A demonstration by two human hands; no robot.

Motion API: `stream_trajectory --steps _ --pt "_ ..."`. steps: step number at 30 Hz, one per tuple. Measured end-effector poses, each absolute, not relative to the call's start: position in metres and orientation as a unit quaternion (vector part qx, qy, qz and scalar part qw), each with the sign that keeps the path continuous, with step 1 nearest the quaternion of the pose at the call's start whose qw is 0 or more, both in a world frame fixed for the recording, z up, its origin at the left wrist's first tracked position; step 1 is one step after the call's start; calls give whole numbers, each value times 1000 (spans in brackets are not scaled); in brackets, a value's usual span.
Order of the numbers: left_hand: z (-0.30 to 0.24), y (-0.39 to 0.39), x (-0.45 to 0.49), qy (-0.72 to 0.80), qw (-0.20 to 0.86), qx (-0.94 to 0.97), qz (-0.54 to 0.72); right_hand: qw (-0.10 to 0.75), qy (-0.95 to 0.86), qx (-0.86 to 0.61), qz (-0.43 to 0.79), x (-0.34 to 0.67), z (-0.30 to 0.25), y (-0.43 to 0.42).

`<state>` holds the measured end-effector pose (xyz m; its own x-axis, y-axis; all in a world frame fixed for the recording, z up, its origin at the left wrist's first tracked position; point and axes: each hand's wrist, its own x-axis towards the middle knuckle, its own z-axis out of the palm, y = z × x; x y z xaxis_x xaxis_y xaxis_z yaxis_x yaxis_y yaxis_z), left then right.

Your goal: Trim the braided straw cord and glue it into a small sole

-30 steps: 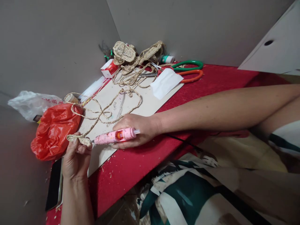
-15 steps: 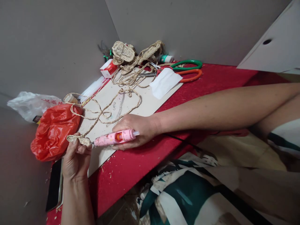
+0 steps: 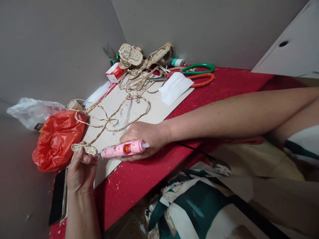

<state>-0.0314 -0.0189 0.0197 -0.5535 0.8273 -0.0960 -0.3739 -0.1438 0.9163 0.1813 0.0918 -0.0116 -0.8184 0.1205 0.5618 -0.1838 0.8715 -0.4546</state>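
My left hand (image 3: 82,169), at the lower left, pinches a small sole-shaped piece of coiled braided straw cord (image 3: 90,150) between thumb and fingers. From this piece the loose cord (image 3: 99,134) runs back in loops over a pale board (image 3: 114,162). My right hand (image 3: 143,137) is wrapped round a pink hot glue gun (image 3: 119,151), with a clear glue stick (image 3: 146,145) poking out of its back end. The gun's nozzle is at the right end of the straw piece; whether it touches is too small to tell.
On the red-covered table (image 3: 139,182) are a red plastic bag (image 3: 58,139), a phone (image 3: 57,197), large scissors (image 3: 203,79), a white paper (image 3: 175,88), a red-and-white box (image 3: 115,73) and coiled straw pieces (image 3: 131,54). Grey panels (image 3: 62,43) stand behind.
My right hand has tipped the glue gun slightly, its back end a little lower and further right. My left hand keeps its hold on the straw piece, almost unmoved.
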Motion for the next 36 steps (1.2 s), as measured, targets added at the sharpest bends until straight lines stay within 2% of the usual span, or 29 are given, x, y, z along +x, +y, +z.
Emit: stream_trajectory --steps 6,11,14,18,20,28,36 --pt "20 -23 -36 511 365 263 732 146 -977 43 146 183 -13 91" --pt "23 -26 -36 506 314 297 746 101 -986 74 114 189 -6 94" --pt "24 -28 -33 513 304 328 733 159 -965 97 183 192 9 97" --pt "23 -30 -28 520 305 342 721 380 -897 66 214 183 28 97" --pt "22 -31 -26 525 300 350 715 432 -879 63 191 172 31 94" --pt "20 -33 -24 526 302 371 703 378 -910 49 162 140 17 91" --pt "18 -28 -19 524 340 359 693 350 -936 28 -24 146 8 88"
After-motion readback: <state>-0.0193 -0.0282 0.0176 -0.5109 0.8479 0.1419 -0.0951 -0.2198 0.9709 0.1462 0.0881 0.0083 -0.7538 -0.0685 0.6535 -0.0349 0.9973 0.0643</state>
